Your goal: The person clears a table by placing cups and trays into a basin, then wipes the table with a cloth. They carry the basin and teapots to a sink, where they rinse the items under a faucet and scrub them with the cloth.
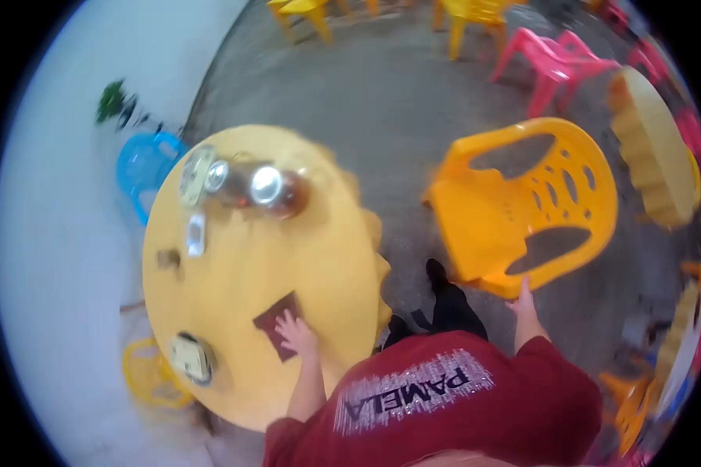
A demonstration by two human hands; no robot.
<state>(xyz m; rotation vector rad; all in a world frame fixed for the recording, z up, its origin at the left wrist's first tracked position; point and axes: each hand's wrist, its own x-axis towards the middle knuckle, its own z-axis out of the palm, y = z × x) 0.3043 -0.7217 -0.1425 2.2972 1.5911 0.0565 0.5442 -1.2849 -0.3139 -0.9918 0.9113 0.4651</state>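
Note:
My left hand point(297, 335) lies flat with its fingers spread on a dark red cloth point(270, 320). The cloth rests on a round table with a yellow cover point(241, 284). Off to the other side, my right hand point(524, 304) grips the near armrest of an orange plastic chair point(483, 226). Part of its fingers is hidden by the chair's edge. The chair stands on the floor, apart from the table.
Toward the table's far side stand blurred jars with silvery lids point(268, 187). A round box point(192, 358) sits near the left edge. A blue chair point(146, 165) and a yellow chair point(154, 373) stand by the wall. Farther off are a pink chair point(553, 64) and another table point(653, 148).

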